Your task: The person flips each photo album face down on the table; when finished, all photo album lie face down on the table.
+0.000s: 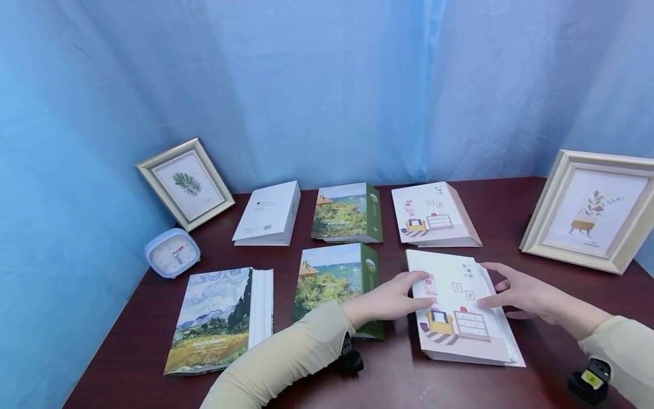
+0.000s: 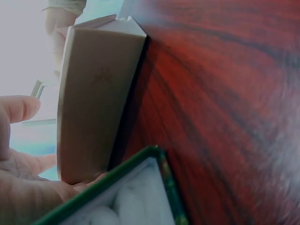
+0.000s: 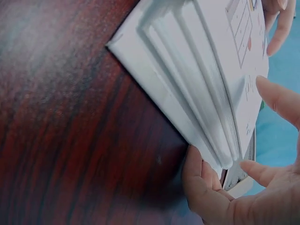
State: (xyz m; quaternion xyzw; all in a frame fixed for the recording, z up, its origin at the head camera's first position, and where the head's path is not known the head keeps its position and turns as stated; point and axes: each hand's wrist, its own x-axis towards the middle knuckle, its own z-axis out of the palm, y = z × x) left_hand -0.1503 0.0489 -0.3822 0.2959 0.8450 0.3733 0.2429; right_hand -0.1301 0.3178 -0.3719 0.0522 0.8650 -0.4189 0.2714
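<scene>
A white photo album (image 1: 449, 318) with a drawn yellow armchair and dresser lies in front of me, its spine to the left. My left hand (image 1: 390, 295) holds it at the spine side, thumb and a finger over the cover's left edge. In the left wrist view, other fingers reach the end of the plain spine (image 2: 96, 103). My right hand (image 1: 526, 292) holds the opposite side. Its thumb is over the cover; the right wrist view shows curled fingers (image 3: 199, 183) at the back cover's edge beside the fanned pages (image 3: 187, 89).
A green-spined album (image 1: 327, 278) lies under and beside my left forearm. Further left is a landscape-painting album (image 1: 212, 324). Behind stand a white album (image 1: 268, 213), another green-spined album (image 1: 342, 213) and another armchair album (image 1: 429, 213). A blue clock (image 1: 172, 254) and picture frames (image 1: 587, 210) flank them.
</scene>
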